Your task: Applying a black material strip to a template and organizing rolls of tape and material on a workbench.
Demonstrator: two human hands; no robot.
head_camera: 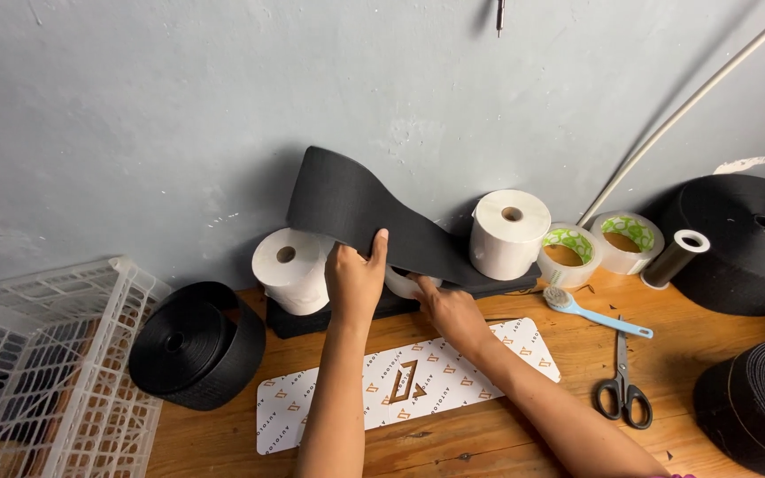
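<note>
My left hand (355, 276) grips the lower edge of a wide black fabric strap (347, 199) that curves up against the grey wall. My right hand (447, 305) reaches under the strap near its low end, fingers on a pale object that the strap mostly hides. Both hands are above a white printed card (453, 376) lying flat on the wooden table (524, 434). Two white paper rolls (289, 265) (506, 232) stand on a dark base either side of the strap.
A white plastic crate (42, 354) sits at the left beside a black strap roll (197, 341). Two tape rolls (568, 252), a small dark roll (675, 257), a blue brush (595, 314) and scissors (622, 381) lie right. Big black rolls (741, 243) (759, 403) fill the right edge.
</note>
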